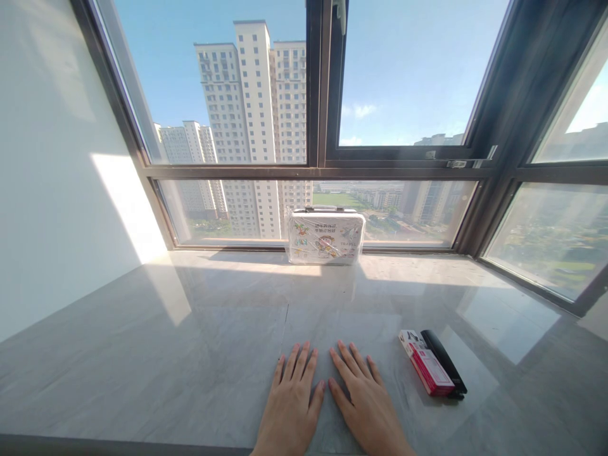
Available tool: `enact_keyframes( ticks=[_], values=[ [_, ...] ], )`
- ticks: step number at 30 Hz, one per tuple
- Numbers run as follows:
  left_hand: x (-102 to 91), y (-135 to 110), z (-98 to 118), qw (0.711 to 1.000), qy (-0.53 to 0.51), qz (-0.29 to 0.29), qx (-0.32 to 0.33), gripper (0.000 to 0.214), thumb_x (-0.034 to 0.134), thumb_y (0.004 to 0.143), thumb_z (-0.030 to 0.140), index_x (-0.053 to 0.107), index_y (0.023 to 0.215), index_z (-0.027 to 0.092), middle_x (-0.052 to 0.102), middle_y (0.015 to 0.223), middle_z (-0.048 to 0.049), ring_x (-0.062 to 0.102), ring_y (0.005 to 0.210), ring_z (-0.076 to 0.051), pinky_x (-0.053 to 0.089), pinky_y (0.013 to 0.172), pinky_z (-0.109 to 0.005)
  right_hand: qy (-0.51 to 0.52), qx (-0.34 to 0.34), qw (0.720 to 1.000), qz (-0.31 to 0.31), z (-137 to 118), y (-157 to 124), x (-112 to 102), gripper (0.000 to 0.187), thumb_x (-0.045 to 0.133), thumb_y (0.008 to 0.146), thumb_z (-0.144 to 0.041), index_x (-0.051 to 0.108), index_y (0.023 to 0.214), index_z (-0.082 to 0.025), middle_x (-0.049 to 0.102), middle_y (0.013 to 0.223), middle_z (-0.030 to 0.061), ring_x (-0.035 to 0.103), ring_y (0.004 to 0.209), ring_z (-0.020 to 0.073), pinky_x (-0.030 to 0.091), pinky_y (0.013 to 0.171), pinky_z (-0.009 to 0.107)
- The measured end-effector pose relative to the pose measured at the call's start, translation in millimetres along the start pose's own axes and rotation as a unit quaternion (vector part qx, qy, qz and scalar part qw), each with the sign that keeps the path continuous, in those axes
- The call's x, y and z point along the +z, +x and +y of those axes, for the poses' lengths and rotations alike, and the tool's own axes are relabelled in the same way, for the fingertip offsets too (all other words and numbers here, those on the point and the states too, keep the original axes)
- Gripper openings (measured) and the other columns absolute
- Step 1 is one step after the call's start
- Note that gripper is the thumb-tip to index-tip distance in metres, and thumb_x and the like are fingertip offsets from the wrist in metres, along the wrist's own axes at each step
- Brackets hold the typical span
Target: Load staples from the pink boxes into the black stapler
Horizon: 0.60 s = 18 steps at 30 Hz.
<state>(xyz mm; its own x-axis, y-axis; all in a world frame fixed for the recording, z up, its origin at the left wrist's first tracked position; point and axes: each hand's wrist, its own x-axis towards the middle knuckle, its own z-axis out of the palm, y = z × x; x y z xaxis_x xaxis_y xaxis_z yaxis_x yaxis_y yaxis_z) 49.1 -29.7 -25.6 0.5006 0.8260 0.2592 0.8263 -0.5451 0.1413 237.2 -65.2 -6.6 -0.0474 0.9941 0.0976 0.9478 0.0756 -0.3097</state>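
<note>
My left hand (293, 399) lies flat on the grey marbled sill (190, 367), palm down with its fingers stretched forward. Beside it, a small gap away, my right hand (363, 399) rests the same way, fingers spread and nothing in them. To the right of my right hand lies a red and white box (430, 367), and against its far side is a black stapler (444, 364). Neither hand touches them. Farther back, a white case (327, 237) with cartoon prints and a dark handle, wrapped in clear plastic, stands upright near the window.
A dark window frame (313, 171) borders the back of the sill, with a metal latch (458, 164) at its right. A white wall (61, 190) closes the left side. Sunlight and reflections fall on the glossy surface. Tall buildings (259, 95) show outside.
</note>
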Motion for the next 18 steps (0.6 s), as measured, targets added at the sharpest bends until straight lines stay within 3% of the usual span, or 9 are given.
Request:
enact_keyframes(
  ticks=[18],
  values=[
    [0.5,-0.1,-0.8,1.000,0.004,0.004,0.002,0.055,0.027,0.105,0.049,0.026,0.158,0.031,0.025,0.164,-0.0026,0.024,0.151,-0.028,0.028,0.120,-0.054,0.010,-0.002,1.000,0.005,-0.4,-1.1,-1.2,0.056,0.033,0.101,-0.048,0.032,0.155,-0.036,0.021,0.164,-0.0065,0.015,0.153,0.0242,0.015,0.124,0.050]
  ],
)
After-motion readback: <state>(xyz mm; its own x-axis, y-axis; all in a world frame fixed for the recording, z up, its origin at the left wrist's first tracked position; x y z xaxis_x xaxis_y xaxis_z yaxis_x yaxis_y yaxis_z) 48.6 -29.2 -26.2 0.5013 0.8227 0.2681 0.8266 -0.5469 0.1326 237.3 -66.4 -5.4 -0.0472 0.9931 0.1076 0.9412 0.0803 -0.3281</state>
